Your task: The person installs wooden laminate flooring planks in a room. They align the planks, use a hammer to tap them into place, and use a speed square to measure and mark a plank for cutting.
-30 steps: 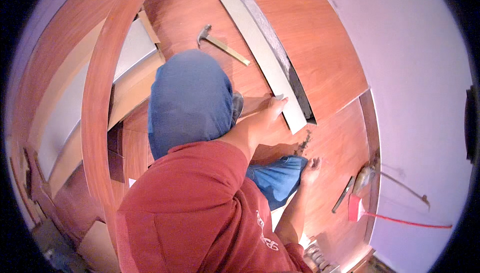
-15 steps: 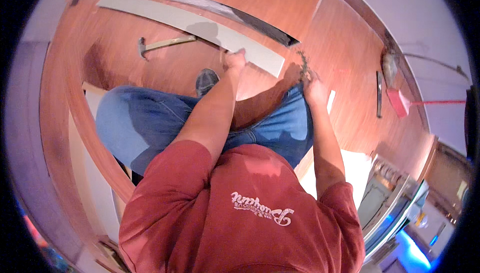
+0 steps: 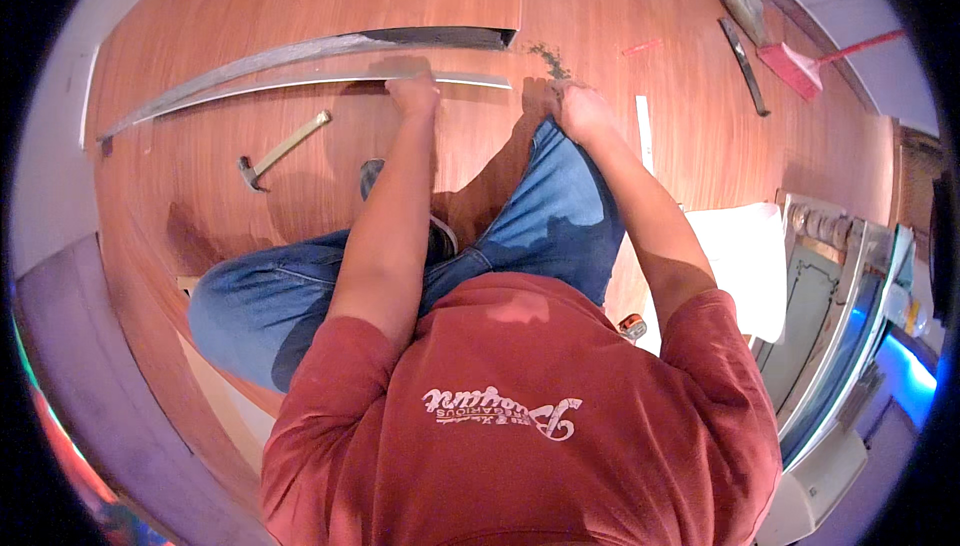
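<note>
My left hand is closed on a long, thin pale strip of board, tilted so that mostly its edge shows. The strip runs just in front of a grey band along the edge of the wood-grain panel. A claw hammer with a pale handle lies left of my left hand. My right hand is low beside a scatter of small dark bits, too small to name. Its fingers look bent together; whatever they hold is hidden.
A narrow white strip lies right of my right hand. Farther right are a dark flat bar and a red broom. A white sheet and a small orange-and-silver object lie beside my right arm.
The pale board strip has turned from showing its broad face to nearly edge-on, closer along the grey band. My right hand stays by the dark bits. The whole view has shifted.
</note>
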Motion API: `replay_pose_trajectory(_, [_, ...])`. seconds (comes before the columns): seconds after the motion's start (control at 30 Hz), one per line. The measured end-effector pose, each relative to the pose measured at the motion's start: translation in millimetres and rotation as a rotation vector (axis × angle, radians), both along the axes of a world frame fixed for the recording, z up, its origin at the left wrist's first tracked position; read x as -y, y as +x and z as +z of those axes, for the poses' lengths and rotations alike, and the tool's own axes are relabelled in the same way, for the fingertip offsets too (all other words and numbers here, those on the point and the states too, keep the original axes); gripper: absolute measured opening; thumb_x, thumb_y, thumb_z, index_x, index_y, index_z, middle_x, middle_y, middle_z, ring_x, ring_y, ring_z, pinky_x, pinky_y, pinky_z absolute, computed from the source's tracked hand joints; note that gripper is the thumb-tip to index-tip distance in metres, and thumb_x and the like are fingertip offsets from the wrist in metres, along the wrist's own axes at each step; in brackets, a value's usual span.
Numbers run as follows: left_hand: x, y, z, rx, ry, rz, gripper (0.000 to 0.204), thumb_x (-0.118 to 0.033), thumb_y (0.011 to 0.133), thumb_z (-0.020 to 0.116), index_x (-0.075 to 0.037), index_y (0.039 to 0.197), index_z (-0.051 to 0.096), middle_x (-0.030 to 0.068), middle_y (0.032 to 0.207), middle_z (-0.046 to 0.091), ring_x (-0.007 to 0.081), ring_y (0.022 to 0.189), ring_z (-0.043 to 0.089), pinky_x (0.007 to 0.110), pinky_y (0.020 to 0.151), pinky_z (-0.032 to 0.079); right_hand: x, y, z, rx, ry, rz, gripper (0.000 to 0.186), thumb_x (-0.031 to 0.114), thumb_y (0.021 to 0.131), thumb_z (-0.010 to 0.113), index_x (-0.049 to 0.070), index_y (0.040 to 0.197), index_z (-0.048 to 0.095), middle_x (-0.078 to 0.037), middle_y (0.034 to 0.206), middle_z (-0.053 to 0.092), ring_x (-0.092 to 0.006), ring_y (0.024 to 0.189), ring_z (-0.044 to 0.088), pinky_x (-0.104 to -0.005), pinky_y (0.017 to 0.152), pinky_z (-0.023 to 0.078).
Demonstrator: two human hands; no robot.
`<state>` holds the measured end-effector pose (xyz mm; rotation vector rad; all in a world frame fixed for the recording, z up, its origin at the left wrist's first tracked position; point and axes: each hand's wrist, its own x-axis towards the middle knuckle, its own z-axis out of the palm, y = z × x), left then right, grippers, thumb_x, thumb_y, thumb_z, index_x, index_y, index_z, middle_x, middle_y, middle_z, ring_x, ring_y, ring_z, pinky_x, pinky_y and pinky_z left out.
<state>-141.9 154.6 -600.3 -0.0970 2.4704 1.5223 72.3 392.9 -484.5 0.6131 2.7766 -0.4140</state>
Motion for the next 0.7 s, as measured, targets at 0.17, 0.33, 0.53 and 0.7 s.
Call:
replay_pose_trajectory(0.17, [39,-36,24,-0.026,-0.120,-0.174,0.033,-0.012,0.091,0.066,0.007,0.117,0.064,0.0287,0.108,0.072,0.0408,0.101,0.072,0.048,0.092,0.057,20,-25,-2,-0.062,-0.066,0.080,0.035,0.037,0.100,0.057,0.009,0.114,0.072,-0.023,0.115,0.073,-0.0418,0.110,0.068,-0.0530,0.098,0.053])
replay_pose_trajectory(0.33, [21,-11,50,-0.084,-0.205,-0.021,0.033,-0.011,0.092,0.064,0.008,0.119,0.063,0.0273,0.100,0.074,0.0393,0.092,0.074,0.048,0.083,0.061,17,-23,18,0.002,-0.139,0.043,0.033,0.038,0.098,0.059,0.010,0.111,0.072,-0.023,0.112,0.074,-0.0414,0.107,0.070,-0.0533,0.096,0.054])
replay_pose_trajectory(0.53, [39,-35,27,-0.029,-0.338,-0.053,0.041,-0.018,0.093,0.065,0.008,0.124,0.063,0.0298,0.102,0.073,0.0390,0.093,0.074,0.044,0.096,0.056,39,-44,42,-0.011,-0.166,0.158,0.033,0.037,0.097,0.060,0.012,0.115,0.071,-0.017,0.116,0.074,-0.0401,0.107,0.071,-0.0531,0.096,0.054])
replay_pose_trajectory(0.7, [21,-19,21,-0.056,-0.386,-0.196,0.040,-0.021,0.094,0.063,0.012,0.115,0.066,0.0265,0.096,0.075,0.0342,0.082,0.075,0.042,0.081,0.057,45,-57,-26,-0.234,-0.073,0.192,0.035,0.035,0.097,0.060,0.009,0.120,0.069,-0.016,0.118,0.074,-0.0384,0.107,0.072,-0.0498,0.093,0.058])
